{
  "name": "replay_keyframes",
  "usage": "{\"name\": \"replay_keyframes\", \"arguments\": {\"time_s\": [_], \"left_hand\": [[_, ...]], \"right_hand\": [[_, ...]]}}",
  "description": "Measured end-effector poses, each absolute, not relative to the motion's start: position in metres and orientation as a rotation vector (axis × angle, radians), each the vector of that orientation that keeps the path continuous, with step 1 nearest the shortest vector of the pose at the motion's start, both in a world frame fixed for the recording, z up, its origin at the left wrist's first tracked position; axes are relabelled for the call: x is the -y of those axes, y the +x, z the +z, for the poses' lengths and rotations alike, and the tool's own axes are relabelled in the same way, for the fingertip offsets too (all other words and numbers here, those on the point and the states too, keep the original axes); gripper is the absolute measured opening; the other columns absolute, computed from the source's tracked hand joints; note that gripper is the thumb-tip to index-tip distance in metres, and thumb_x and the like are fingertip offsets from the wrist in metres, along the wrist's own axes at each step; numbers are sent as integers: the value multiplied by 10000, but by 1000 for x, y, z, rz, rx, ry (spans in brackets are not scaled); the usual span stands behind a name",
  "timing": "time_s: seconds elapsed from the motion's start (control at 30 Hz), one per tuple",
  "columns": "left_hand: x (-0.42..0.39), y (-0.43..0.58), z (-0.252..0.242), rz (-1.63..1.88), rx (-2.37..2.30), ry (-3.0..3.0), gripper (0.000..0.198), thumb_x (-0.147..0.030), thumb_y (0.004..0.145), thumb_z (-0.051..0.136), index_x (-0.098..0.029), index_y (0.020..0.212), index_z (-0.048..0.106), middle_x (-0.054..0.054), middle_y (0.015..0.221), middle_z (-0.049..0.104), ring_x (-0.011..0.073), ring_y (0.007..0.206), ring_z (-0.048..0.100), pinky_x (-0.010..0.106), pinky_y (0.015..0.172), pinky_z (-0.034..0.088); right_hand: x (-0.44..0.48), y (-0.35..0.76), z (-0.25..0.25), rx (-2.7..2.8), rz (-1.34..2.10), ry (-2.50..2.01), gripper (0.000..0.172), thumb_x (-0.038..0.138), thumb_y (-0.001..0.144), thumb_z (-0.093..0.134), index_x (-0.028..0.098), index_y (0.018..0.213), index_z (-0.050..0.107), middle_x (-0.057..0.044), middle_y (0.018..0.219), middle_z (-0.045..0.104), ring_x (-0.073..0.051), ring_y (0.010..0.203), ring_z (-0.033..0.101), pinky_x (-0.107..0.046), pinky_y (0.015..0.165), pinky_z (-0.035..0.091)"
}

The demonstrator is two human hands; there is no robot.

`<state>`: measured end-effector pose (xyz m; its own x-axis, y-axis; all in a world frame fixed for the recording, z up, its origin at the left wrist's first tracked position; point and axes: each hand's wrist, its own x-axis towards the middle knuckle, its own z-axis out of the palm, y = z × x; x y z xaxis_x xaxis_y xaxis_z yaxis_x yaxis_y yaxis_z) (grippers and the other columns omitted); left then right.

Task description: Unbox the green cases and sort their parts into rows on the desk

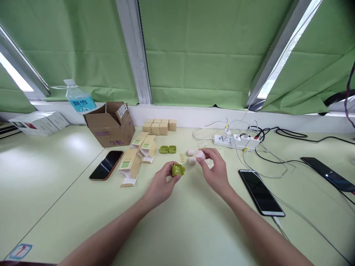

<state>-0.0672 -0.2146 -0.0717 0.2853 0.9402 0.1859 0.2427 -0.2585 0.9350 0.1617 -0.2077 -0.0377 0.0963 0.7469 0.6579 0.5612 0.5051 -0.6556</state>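
Note:
Between its thumb and fingers, my left hand (163, 184) holds a small olive-green case (178, 170), hollow side up. My right hand (215, 168) pinches a small pale pinkish-white rounded piece (199, 154) just to the right of it. Two more white pieces, one at the back (190, 152) and one nearer (192, 160), lie on the table by my right fingertips. Tiny yellow parts (182, 157) sit behind the held case. Further back is a pair of green square cases (168, 149), side by side. What the white pieces are, I cannot tell.
Opened kraft boxes (131, 162) lie left of my hands, beside a phone (107, 166). Behind are small closed boxes (160, 126), a carton (111, 127) and a bottle (80, 99). A power strip (235, 141), loose cables and another phone (261, 193) occupy the right.

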Motion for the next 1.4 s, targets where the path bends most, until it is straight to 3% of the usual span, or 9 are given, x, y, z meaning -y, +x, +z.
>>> {"name": "replay_keyframes", "arguments": {"time_s": [0.17,0.3,0.63,0.73,0.9,1.1,1.4], "left_hand": [[221,-63,-69,1002,-1079,1755,390,-273,940,684,-252,1306,552,58,1199,724,214,1111,695,386,1024,540],[221,-64,-69,1018,-1081,1769,399,-267,949,674,-253,1323,538,66,1222,717,216,1132,696,387,1023,542],[219,-65,-70,1023,-1116,1797,408,-281,961,674,-268,1344,534,64,1238,711,220,1162,692,403,1055,530],[218,-65,-70,1024,-1104,1783,411,-276,957,675,-269,1343,537,63,1244,712,220,1168,692,407,1062,534],[213,-66,-75,1067,-1031,1725,422,-268,953,677,-262,1351,537,84,1312,695,233,1216,674,420,1078,533],[214,-65,-77,1089,-973,1707,424,-264,936,701,-246,1338,566,97,1337,679,237,1215,674,410,1073,541],[219,-65,-70,1046,-871,1720,453,-229,901,733,-236,1333,598,97,1341,674,238,1231,658,402,1077,543]], "right_hand": [[134,176,-24,1889,58,-1633,294,248,981,595,225,1250,709,-95,1286,703,-258,1207,621,-393,1004,498],[85,168,-21,2012,72,-1778,239,210,903,671,218,1109,793,-110,1214,758,-284,1176,629,-394,996,440],[56,155,-28,2092,92,-2005,305,247,895,696,240,1186,786,-111,1156,791,-280,1194,615,-416,1052,327],[65,158,-21,2077,47,-1948,355,209,897,688,234,1243,759,-100,1211,782,-277,1218,604,-416,1059,323],[119,165,-8,2008,-101,-1768,275,113,950,593,212,1143,762,-83,1252,759,-260,1219,583,-402,1034,349],[213,152,-23,1872,-239,-1210,185,104,977,581,220,970,724,-56,1004,757,-237,963,618,-389,831,438],[249,130,-59,1910,-277,-971,260,59,948,601,228,1067,758,-68,932,693,-215,871,570,-352,706,477]]}}
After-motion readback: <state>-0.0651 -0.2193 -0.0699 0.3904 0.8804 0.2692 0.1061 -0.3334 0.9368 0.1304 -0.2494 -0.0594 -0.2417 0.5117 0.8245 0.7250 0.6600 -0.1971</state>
